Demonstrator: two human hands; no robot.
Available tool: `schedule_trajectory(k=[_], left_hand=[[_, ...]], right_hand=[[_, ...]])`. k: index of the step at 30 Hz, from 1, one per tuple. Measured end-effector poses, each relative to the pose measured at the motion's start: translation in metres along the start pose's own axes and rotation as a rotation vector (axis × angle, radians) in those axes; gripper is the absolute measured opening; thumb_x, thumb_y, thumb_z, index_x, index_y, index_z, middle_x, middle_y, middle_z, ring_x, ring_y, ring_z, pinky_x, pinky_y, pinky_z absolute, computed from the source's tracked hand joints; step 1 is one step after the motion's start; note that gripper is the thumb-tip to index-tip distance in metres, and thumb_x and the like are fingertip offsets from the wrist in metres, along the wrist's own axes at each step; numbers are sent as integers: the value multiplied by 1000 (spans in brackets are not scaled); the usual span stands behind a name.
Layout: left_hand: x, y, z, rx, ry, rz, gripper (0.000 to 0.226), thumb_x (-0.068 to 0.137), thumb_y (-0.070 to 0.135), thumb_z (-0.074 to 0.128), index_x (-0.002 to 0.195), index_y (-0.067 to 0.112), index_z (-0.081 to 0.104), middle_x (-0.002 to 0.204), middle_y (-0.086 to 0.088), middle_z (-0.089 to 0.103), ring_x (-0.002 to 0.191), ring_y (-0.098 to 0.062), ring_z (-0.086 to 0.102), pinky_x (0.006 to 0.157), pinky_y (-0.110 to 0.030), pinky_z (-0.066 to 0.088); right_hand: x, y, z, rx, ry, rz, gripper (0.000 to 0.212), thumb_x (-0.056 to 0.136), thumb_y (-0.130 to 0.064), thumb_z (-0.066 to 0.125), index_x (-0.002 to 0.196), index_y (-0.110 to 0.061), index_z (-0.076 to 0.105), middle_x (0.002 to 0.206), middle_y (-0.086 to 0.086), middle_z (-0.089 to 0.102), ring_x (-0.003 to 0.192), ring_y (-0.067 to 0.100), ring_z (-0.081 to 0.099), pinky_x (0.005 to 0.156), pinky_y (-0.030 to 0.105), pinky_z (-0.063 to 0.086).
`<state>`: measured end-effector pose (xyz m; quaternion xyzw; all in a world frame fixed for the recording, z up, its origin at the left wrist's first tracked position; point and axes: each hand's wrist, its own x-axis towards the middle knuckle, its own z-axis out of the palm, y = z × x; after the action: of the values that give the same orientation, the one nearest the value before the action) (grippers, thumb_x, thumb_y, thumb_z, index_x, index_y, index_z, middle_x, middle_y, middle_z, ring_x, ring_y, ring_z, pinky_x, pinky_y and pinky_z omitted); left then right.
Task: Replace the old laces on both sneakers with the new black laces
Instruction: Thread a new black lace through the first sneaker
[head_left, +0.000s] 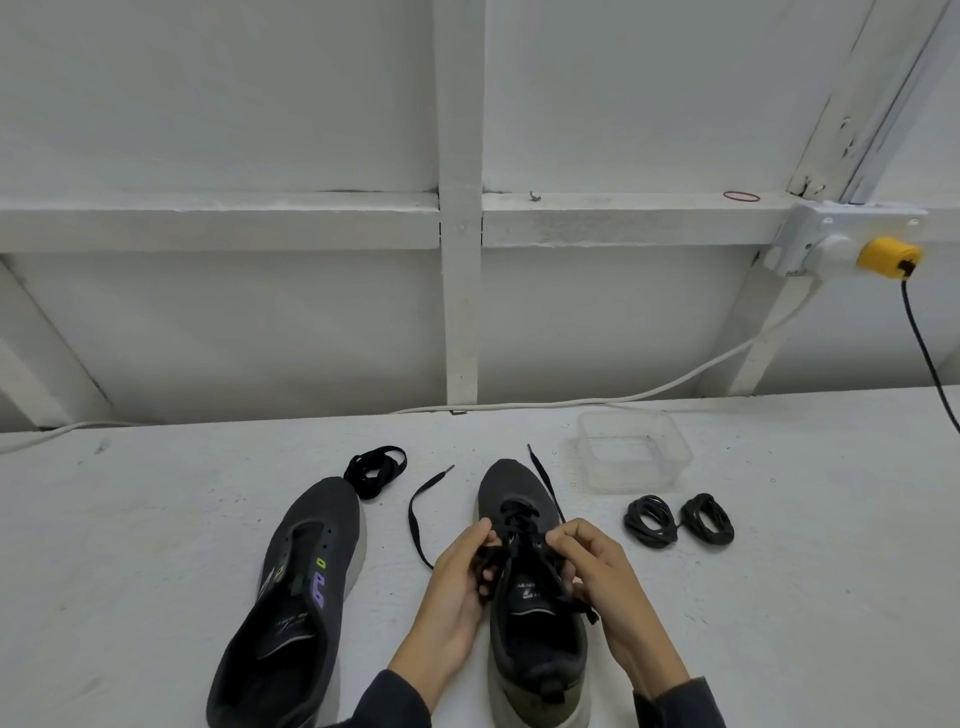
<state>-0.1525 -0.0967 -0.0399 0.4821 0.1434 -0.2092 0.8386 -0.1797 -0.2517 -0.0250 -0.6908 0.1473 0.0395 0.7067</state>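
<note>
Two dark sneakers stand on the white table with their toes pointing away from me. The left sneaker (291, 597) has bare eyelets and no lace. The right sneaker (530, 587) carries a black lace (415, 514) whose loose ends trail out to the left and past the toe. My left hand (460, 582) pinches the lace at the left eyelet row. My right hand (597, 577) pinches it on the right side. A loose black lace (375, 472) lies bunched beyond the left sneaker. Two coiled black laces (652, 521) (707, 519) lie to the right.
A clear plastic tub (634, 451) stands behind the right sneaker. A white cable (675, 384) runs along the wall at the table's back edge. A yellow plug (888, 257) with a black cord hangs from a wall socket at far right.
</note>
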Motion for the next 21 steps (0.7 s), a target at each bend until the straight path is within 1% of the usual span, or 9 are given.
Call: schedule_trajectory(k=[3, 5, 8, 10, 12, 14, 17, 19, 21], left_hand=[[-2, 4, -2, 93, -23, 49, 30, 85, 38, 63, 96, 10, 64, 70, 0, 56, 55, -9, 41, 59, -25, 36], [-3, 6, -6, 103, 1, 42, 34, 93, 38, 59, 106, 6, 60, 66, 1, 53, 51, -9, 37, 55, -23, 33], [-11, 9, -15, 170, 24, 41, 23, 95, 30, 58, 95, 8, 53, 59, 3, 44, 40, -7, 27, 44, -18, 27], [-18, 13, -18, 228, -18, 51, 18, 93, 22, 62, 91, 7, 53, 57, 3, 39, 38, -7, 23, 42, -17, 26], [-24, 20, -17, 323, -96, 41, 15, 90, 18, 66, 89, 7, 57, 55, 3, 36, 38, -7, 22, 44, -18, 24], [-29, 27, -13, 424, -149, 30, 13, 89, 17, 67, 92, 5, 62, 53, 3, 36, 37, -7, 21, 43, -17, 23], [-30, 32, -12, 496, -147, 47, 20, 89, 20, 67, 103, 5, 67, 52, 4, 37, 38, -7, 22, 42, -16, 23], [-29, 32, -11, 523, -144, 63, 22, 90, 23, 67, 107, 8, 68, 51, 4, 36, 38, -7, 23, 42, -16, 23], [-27, 31, -8, 552, -149, 88, 23, 92, 27, 65, 108, 11, 69, 51, 5, 38, 37, -6, 25, 41, -16, 24]], right_hand=[[-3, -3, -4, -12, 6, -1, 23, 94, -25, 64, 88, -3, 60, 60, 1, 53, 51, 10, 45, 50, 19, 36], [-6, -7, -9, -44, 2, 13, 29, 92, -33, 65, 92, -5, 60, 62, 3, 58, 50, 11, 46, 48, 19, 36], [-12, -11, -16, -72, -34, 45, 33, 91, -39, 65, 90, -8, 56, 61, 5, 59, 44, 12, 42, 43, 19, 32], [-14, -13, -19, -84, -81, 52, 32, 90, -38, 66, 88, -7, 56, 56, 4, 52, 41, 11, 33, 40, 20, 25], [-15, -15, -20, -102, -110, 44, 30, 88, -35, 69, 84, -7, 58, 53, 1, 46, 39, 10, 28, 39, 19, 20], [-14, -17, -18, -87, -88, 34, 30, 83, -32, 75, 82, -8, 56, 54, 3, 49, 39, 11, 25, 39, 19, 19], [-14, -18, -16, -35, -39, 13, 27, 82, -20, 77, 78, -6, 54, 56, 8, 55, 36, 7, 31, 36, 16, 22], [-15, -19, -15, -40, -56, -9, 21, 84, -14, 74, 78, 0, 59, 54, 7, 54, 35, 3, 37, 37, 12, 26], [-15, -18, -13, -63, -69, -27, 19, 85, -12, 73, 83, 6, 66, 55, 5, 54, 36, 0, 41, 38, 10, 30]])
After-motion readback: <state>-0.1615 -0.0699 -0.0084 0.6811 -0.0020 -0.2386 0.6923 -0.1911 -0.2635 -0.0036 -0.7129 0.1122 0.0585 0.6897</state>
